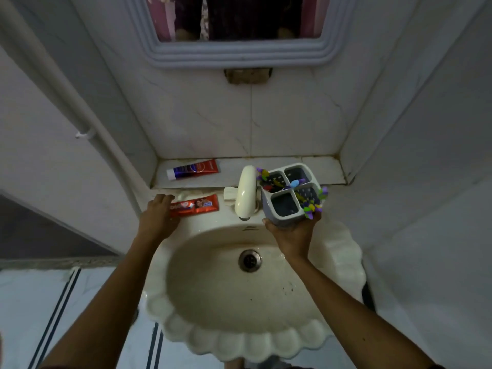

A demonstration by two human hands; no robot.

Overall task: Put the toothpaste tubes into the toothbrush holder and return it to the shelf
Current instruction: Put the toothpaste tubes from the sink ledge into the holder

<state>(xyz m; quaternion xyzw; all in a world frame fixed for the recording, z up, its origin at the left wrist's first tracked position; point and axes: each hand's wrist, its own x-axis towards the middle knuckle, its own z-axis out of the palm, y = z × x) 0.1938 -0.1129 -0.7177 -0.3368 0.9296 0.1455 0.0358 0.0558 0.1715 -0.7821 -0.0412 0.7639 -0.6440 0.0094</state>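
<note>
Reaching over the sink rim, the left hand is laid on the cap-side end of the red toothpaste tube; fingers are curled loosely around that end, but whether a firm pinch is made can't be told. The tube lies flat, long axis running straight away from the fingertips toward the tap, crimped end farthest from them. A 2nd tube, the blue-and-red toothpaste tube, rests on the shelf just beyond the fingertips, same sideways orientation, not touched.

The toothbrush holder is gripped from below by the right hand, fingers wrapped around its base, held over the basin, tilted a bit w/ openings up. Brushes are seen in some compartments; the near-left one looks free.

Judged: step in hand is pickup of tube no. 1; neither tube is in yet. Left hand is the nearer one to both tubes. The tube would need to be swung from flat to upright and carried across the tap to the holder; a snag on the tap is possible.
</note>
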